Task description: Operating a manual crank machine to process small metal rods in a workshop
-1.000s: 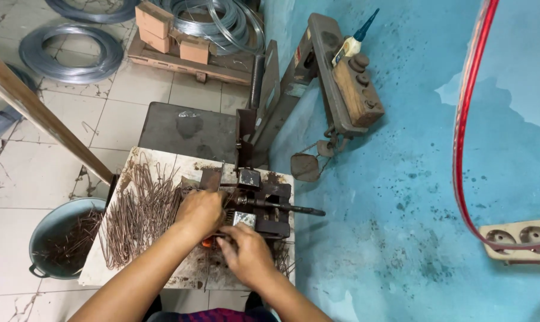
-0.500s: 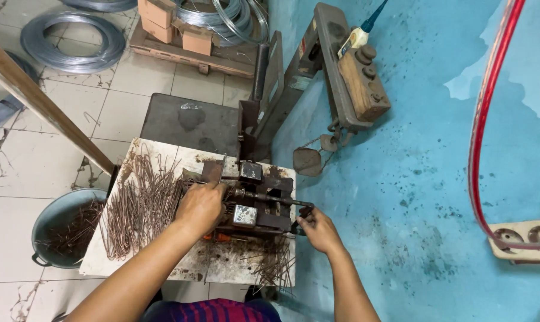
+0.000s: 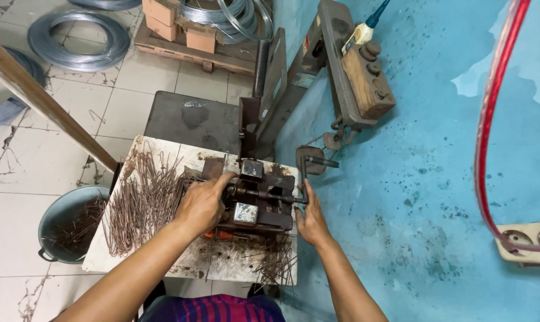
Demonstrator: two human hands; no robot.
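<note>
The small hand-cranked bending jig point(image 3: 253, 200), a rusty block of steel plates and a shaft, sits at centre frame on a worn white board point(image 3: 222, 268). The left hand point(image 3: 203, 204) lies over the jig's left end with its fingers curled down onto the metal, seemingly steadying a wire piece at the feed side; whether anything is pinched between the fingertips I cannot tell, since the hand hides them. The right hand point(image 3: 309, 217) is closed around the lower part of the crank handle point(image 3: 306, 176) at the jig's right edge, a placement that judges well for turning the shaft while the other hand holds the work in place.

Left of the jig, a loose heap of bent rusty wire pieces point(image 3: 140, 200) covers the board within easy reach of the left hand, and more pieces point(image 3: 276, 265) lie scattered at the board's lower right. Below the board's left edge, a blue-grey bucket point(image 3: 67, 223) holds further pieces. A wooden pole point(image 3: 46, 107) slants across the upper left. Beyond it, coils of grey wire point(image 3: 79, 39) rest on the cracked tile floor point(image 3: 37, 173), with others on a wooden pallet point(image 3: 192, 50) at top centre. The right half of the frame is a mottled blue surface point(image 3: 413, 238), crossed by a red cable point(image 3: 490, 119) that runs to a socket strip point(image 3: 529, 241).
</note>
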